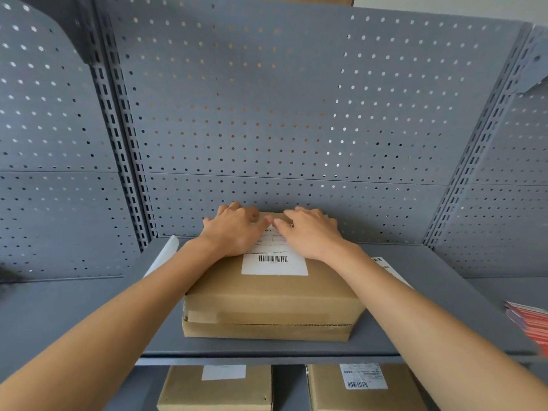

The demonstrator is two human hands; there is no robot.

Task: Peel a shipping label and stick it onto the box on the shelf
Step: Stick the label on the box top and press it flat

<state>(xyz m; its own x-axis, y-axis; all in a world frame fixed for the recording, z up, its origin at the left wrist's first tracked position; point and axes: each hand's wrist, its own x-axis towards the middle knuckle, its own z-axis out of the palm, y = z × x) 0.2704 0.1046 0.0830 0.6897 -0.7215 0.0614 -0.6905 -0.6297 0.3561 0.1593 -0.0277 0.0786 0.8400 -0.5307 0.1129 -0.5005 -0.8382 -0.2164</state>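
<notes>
Both forearms enter from the lower corners and converge toward the middle of the view, where the left hand (234,231) and the right hand (308,232) are laid flat, fingers spread and gripping nothing, on the far half of the shipping label (274,262). That label is seen lying on the top face of the cardboard box (271,304), its barcode end at 6 o'clock of the hands and left uncovered; its far end is hidden beneath the palms, so full adhesion there cannot be confirmed. Such flat palms are judged to serve pressing and smoothing, the paper being bonded outward from the thumbs, which nearly meet at the centre. The box is placed squarely on the grey shelf (98,315), close against the perforated back panel (267,99), which is judged to brace it against the push. At 9 o'clock of the box a curled white sheet (163,256), possibly peeled backing, is seen; at 3 o'clock another printed sheet (388,269) lies partly under the right forearm. Two labelled boxes (219,390) are visible on the lower tier at 6 o'clock, and red packets (530,324) at the far right edge.
</notes>
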